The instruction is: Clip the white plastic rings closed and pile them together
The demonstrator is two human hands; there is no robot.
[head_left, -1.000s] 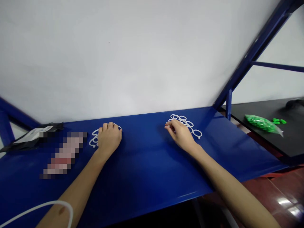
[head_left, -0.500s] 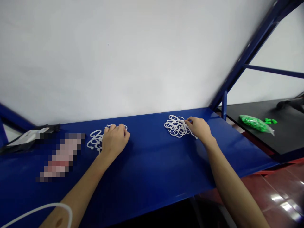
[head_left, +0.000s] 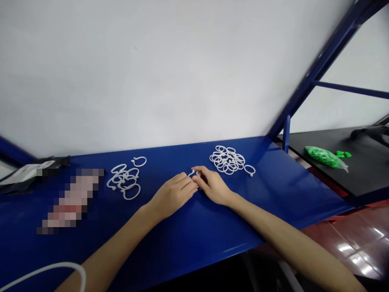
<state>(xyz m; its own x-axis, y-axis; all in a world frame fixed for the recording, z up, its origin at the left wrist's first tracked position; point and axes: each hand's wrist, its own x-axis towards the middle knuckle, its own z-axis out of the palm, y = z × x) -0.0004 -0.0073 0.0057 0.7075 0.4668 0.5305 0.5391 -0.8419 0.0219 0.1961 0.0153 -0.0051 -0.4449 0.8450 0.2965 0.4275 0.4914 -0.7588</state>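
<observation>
My left hand (head_left: 174, 194) curls over the left side of a white ring (head_left: 193, 172), its grip hidden; my right hand (head_left: 214, 187) pinches the right side. Both are equally near, and our fingers cover the ring's tilt. On the blue desk (head_left: 182, 239), a loose ring cluster (head_left: 126, 177) lies left, a denser heap (head_left: 227, 159) far right.

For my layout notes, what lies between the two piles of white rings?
The head view shows the left hand, right hand and a partly hidden white ring.
</observation>
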